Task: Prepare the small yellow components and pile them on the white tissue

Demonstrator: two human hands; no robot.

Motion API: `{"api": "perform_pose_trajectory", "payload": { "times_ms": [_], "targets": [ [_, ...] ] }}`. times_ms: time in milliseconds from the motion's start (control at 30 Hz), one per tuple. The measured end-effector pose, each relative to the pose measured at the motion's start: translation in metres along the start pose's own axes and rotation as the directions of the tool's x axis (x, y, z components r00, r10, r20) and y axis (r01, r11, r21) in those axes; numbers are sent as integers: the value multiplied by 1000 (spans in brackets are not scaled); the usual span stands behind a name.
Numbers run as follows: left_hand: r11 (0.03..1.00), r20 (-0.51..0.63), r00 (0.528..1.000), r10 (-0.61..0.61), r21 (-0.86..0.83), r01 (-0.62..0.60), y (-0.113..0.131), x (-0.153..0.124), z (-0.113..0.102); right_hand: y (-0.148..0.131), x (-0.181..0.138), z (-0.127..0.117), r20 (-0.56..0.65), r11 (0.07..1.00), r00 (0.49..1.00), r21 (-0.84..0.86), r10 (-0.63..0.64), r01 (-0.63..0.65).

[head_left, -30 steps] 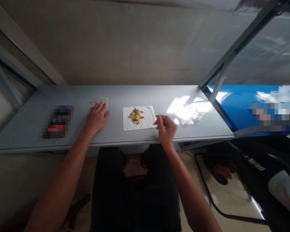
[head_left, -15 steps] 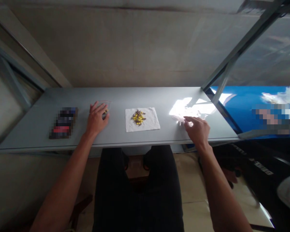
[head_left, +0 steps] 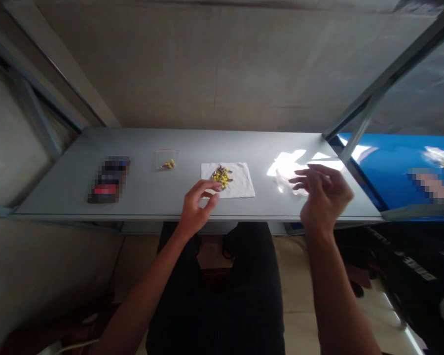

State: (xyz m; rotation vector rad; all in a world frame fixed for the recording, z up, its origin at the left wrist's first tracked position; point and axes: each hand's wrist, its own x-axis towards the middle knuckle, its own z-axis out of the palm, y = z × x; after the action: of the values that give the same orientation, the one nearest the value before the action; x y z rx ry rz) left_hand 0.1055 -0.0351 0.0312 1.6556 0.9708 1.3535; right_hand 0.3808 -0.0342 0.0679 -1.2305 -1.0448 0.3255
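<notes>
My left hand (head_left: 200, 207) hovers at the near left edge of a white cloth (head_left: 244, 183), its thumb and fingers curved apart with nothing visible between them. On the cloth lies a heap of small yellow and brown pieces (head_left: 221, 176), close to those fingertips. A small clear zip bag (head_left: 166, 160) with a few similar pieces inside lies flat to the left. My right hand (head_left: 325, 192) is raised on the right, fingers spread and holding nothing I can see. Beneath its fingertips is crumpled clear plastic (head_left: 284, 181), partly hidden and washed out by glare.
All this lies on a grey table (head_left: 133, 217) against a wall. A blurred-out dark and red item (head_left: 109, 180) is at the left. Metal frame posts slant up at both ends. On the right, a blue surface (head_left: 388, 158) holds more plastic, and another person's dark-clothed leg shows.
My left hand has left the small bag and moved right to the cloth, leaving the bag on the table. My right hand has lifted off the clear plastic and opened its fingers.
</notes>
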Motion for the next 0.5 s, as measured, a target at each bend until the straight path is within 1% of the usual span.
{"api": "perform_pose_trajectory", "payload": {
  "times_ms": [33, 67, 133, 167, 233, 300, 333, 367, 433, 500],
  "targets": [
    [979, 76, 992, -99, -171, 111, 2, 2, 12, -6, -8, 11, 68, 997, 996, 49, 53, -57],
    [931, 144, 975, -169, -302, 206, 2, 4, 22, -10, -15, 21, 135, 990, 986, 87, 100, -112],
    [816, 234, 930, -282, -451, 361, -1, 9, 34, -15, -29, 38, 232, 969, 959, 146, 162, -199],
    [777, 241, 915, -323, -486, 401, -3, 11, 35, -15, -34, 45, 261, 959, 948, 166, 184, -232],
    [753, 181, 907, -381, -508, 418, -8, 14, 29, -13, -40, 55, 296, 939, 929, 189, 223, -286],
    [785, 77, 915, -396, -489, 381, -10, 15, 16, -12, -45, 62, 320, 919, 909, 200, 266, -339],
    [806, 42, 920, -389, -469, 362, -9, 15, 8, -12, -46, 64, 331, 907, 898, 206, 289, -368],
    [824, 35, 927, -374, -446, 349, -7, 14, 1, -13, -49, 67, 338, 892, 887, 217, 313, -397],
    [835, 100, 934, -344, -421, 353, 0, 11, -10, -15, -55, 73, 342, 856, 869, 251, 358, -452],
    [812, 216, 918, -334, -429, 396, 9, 4, -13, -17, -63, 81, 323, 823, 860, 291, 396, -488]
  ]
}}
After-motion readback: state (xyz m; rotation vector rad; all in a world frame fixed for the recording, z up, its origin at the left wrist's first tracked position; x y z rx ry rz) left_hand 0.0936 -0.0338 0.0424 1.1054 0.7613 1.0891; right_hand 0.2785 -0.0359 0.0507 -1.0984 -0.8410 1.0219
